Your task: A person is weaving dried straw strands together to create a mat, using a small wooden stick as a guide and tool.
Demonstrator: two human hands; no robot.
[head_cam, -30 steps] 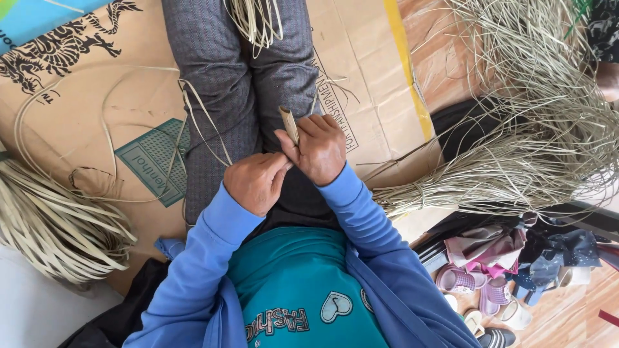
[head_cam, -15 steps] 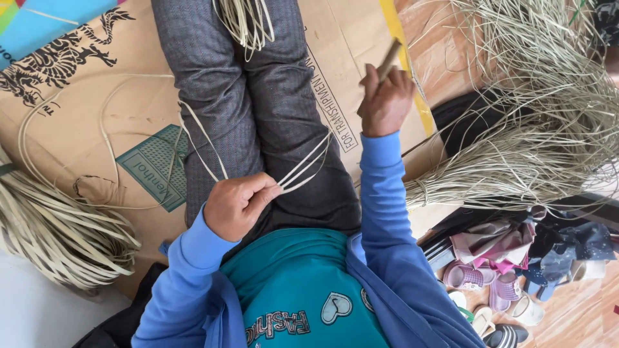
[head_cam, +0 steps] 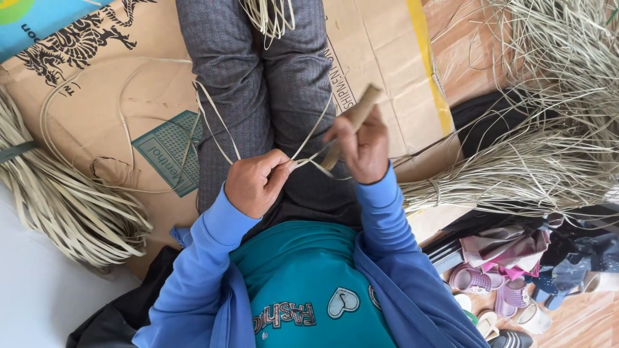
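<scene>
Pale cane strips (head_cam: pixel 64 206) lie in a thick looped bundle at the far left of the scene, resting partly on a flattened cardboard sheet (head_cam: pixel 129 96) that covers the floor. More thin strips (head_cam: pixel 161 174) trail loosely over the cardboard towards the person's lap. The person sits on this cardboard with legs in grey trousers (head_cam: pixel 258 84) stretched away from the camera, wearing a blue sleeved top over a teal shirt.

The left hand (head_cam: pixel 255 183) is closed in a pinch, thumb and fingers pressed on a few thin strips (head_cam: pixel 303 158) just above the lap. These run to the right hand (head_cam: pixel 361 148), which is held close beside it (the two hands nearly touching). The right hand is wrapped shut around a short wooden stick (head_cam: pixel 354 119), tilted with its upper end pointing away and to the right.

Further right, a large loose heap of dry straw-like fibres (head_cam: pixel 535 129) spreads over the floor. Near the lower right corner lie several sandals and slippers (head_cam: pixel 496 296) beside some folded cloth (head_cam: pixel 509 245).
</scene>
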